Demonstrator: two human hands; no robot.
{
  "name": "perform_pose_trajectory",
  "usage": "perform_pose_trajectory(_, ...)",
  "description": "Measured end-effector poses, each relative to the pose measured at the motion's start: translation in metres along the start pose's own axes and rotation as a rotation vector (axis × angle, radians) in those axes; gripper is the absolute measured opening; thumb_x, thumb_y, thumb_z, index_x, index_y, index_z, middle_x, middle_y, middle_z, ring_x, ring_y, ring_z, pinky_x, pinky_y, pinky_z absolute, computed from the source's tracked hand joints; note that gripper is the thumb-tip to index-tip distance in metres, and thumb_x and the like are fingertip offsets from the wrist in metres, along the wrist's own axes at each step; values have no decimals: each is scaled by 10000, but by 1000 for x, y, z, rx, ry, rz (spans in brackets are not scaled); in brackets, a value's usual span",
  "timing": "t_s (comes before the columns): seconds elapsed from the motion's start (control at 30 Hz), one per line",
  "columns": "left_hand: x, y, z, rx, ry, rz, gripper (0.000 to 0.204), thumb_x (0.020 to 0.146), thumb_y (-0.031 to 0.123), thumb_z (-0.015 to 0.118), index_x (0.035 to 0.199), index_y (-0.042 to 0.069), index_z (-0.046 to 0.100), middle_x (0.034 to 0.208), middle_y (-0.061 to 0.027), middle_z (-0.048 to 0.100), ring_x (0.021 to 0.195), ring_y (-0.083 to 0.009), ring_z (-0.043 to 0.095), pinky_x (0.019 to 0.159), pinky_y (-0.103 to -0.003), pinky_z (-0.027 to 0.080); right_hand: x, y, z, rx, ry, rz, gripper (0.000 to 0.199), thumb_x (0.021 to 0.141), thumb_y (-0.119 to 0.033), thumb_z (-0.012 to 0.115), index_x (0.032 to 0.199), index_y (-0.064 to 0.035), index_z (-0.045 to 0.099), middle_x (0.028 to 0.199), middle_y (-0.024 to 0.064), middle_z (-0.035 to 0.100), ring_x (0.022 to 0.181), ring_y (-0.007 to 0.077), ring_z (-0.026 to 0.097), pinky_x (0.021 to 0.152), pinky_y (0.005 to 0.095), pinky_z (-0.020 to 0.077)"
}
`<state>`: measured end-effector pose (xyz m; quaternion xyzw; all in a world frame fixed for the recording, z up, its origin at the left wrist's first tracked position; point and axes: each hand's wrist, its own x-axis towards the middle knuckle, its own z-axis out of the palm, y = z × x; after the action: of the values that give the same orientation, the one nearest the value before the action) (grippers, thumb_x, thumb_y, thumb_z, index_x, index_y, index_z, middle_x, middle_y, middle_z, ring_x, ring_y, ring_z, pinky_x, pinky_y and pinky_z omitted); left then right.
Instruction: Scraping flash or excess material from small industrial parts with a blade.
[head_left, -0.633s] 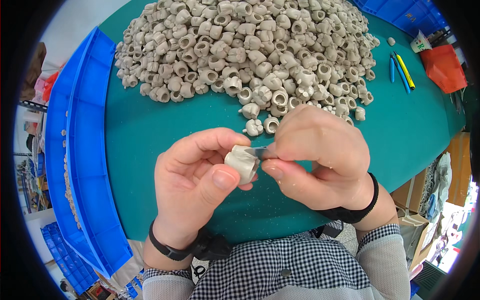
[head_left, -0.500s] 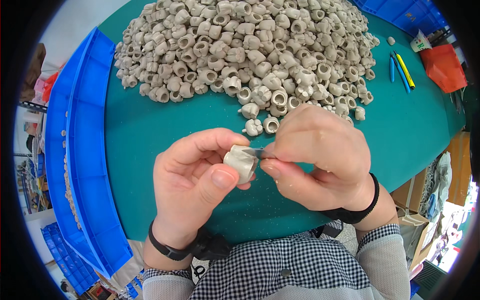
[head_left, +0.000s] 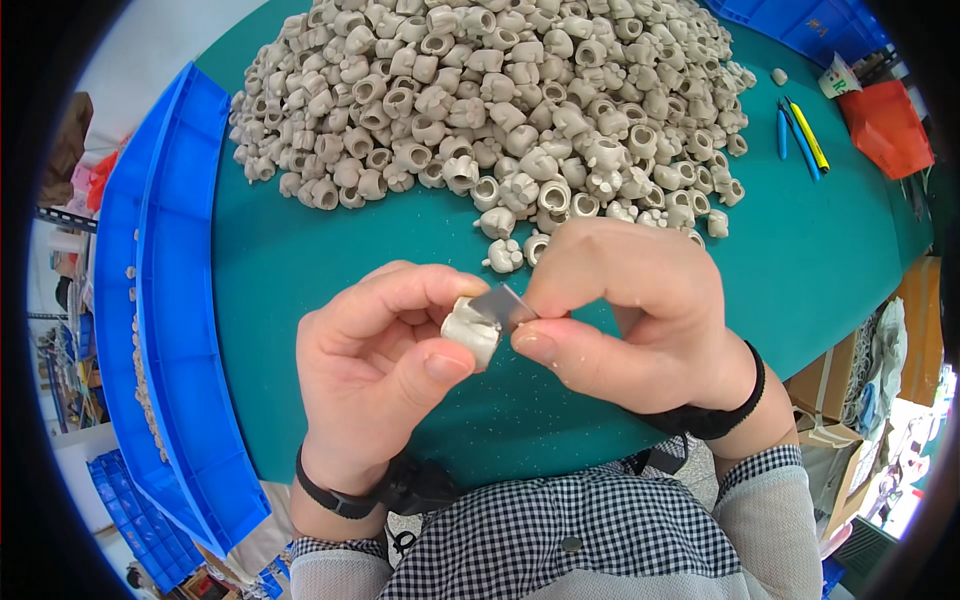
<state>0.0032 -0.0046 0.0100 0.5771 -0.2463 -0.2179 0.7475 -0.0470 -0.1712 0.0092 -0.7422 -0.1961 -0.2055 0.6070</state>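
Observation:
A small hollow beige clay piece (head_left: 468, 335) is pinched between the thumb and fingers of my left hand (head_left: 375, 350). My right hand (head_left: 630, 315) is closed on a thin flat metal blade (head_left: 500, 306), held between thumb and forefinger. The blade lies against the upper side of the piece, its grey face turned upward. Just beyond my hands spreads a big heap of similar hollow clay pieces (head_left: 480, 110), several with their round openings showing.
The heap sits on a green table (head_left: 300, 300) speckled with pale crumbs. Along the left edge stands a long blue bin (head_left: 190, 300). At the far right lie a yellow tool (head_left: 807, 135), blue tools (head_left: 783, 133), a red bag (head_left: 888, 130) and a paper cup (head_left: 838, 80).
The blade has turned so that its flat face shows, where before only a narrow edge did. Both hands have shifted slightly left, still holding the piece and the blade.

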Motion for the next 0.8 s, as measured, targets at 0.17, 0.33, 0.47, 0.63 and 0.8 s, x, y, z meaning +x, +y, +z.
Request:
perform_pose_trajectory(0.17,0,1,4,76,38,31,440,705,349,624,908,-25,516,760,-78,536,598,-117,512,448,-192,417,0,-1,-4,366,-89,269,58,733,-64,555,716,-11,538,681,40,574,557,65,492,497,195,390)
perform_pose_trajectory(0.33,0,1,-5,-152,-124,-14,330,706,79,628,980,-41,487,921,-122,523,777,-155,549,622,-237,480,-1,-2,-7,939,-154,579,119,750,-113,579,762,-5,532,716,43,564,603,62,492,529,188,393)
perform_pose_trajectory(0.47,1,-2,-3,-195,-57,-9,326,712,98,623,976,-19,471,957,-160,519,760,-169,556,619,-253,495,-2,-3,-4,991,-42,540,125,744,-118,590,771,-10,533,698,30,549,601,59,483,527,185,384)
perform_pose_trajectory(0.63,1,1,1,-420,27,-81,327,722,108,611,983,5,445,1043,-205,481,854,-246,557,697,-314,497,-3,0,-4,879,2,549,122,748,-119,587,760,-14,525,665,7,523,608,43,481,512,178,377)
perform_pose_trajectory(0.8,2,0,0,-427,41,-56,342,703,106,632,975,11,448,1039,-190,482,912,-268,534,747,-342,477,-4,-3,4,753,97,485,99,744,-83,575,762,-14,505,673,30,524,580,70,485,495,197,385)
